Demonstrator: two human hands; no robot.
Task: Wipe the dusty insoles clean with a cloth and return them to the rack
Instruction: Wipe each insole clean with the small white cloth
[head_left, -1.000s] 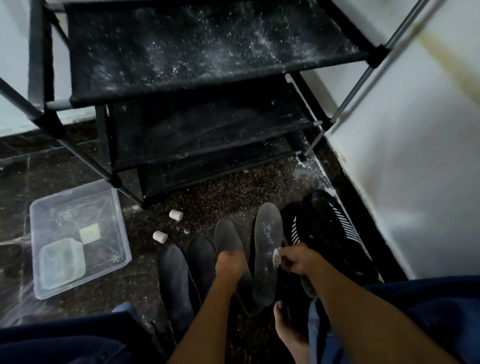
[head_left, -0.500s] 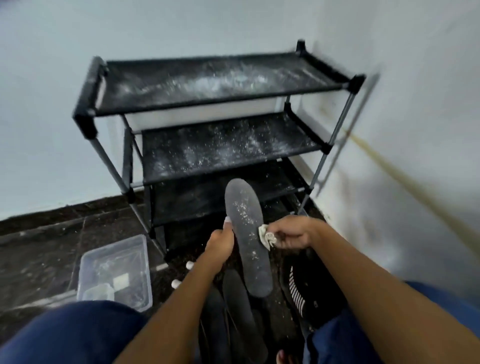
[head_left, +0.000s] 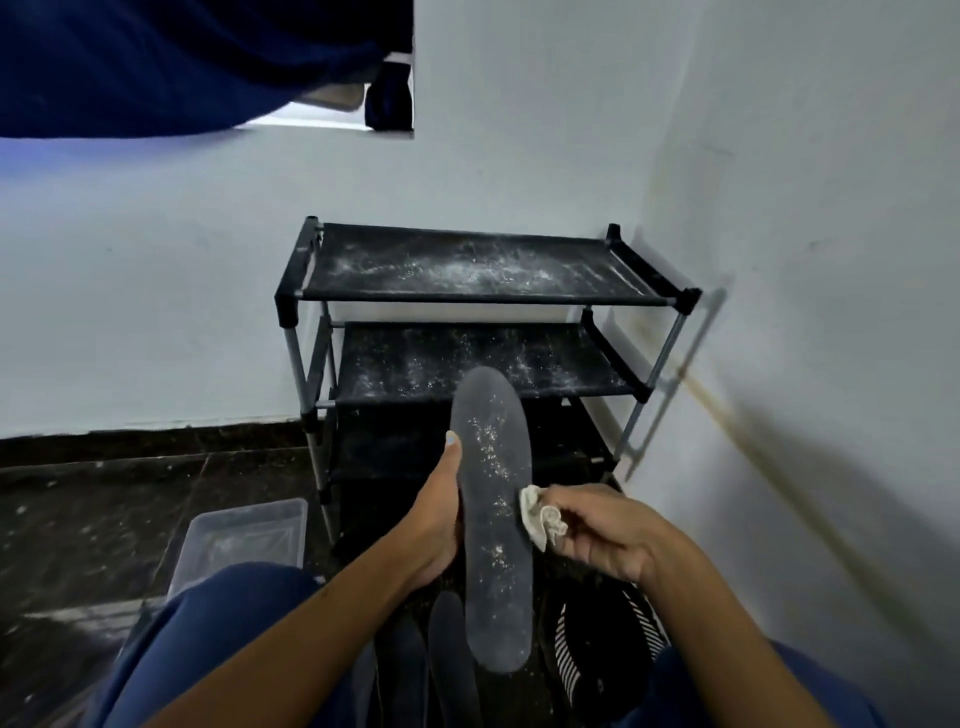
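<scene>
My left hand grips a grey insole along its left edge and holds it up lengthwise, its face speckled with white dust. My right hand pinches a small crumpled white cloth against the insole's right edge. Behind them stands the black three-tier rack, its fabric shelves dusted white. More dark insoles lie on the floor below the lifted one, partly hidden by my arms.
A clear plastic tub sits on the dark floor at the left of the rack. A black shoe with white stripes lies at the lower right. White walls meet in a corner right of the rack. My knees in blue trousers fill the bottom.
I lifted the insole off the floor and raised it in front of the rack. The view tilted upward, showing the whole rack and wall. The cloth stays at the insole's right edge.
</scene>
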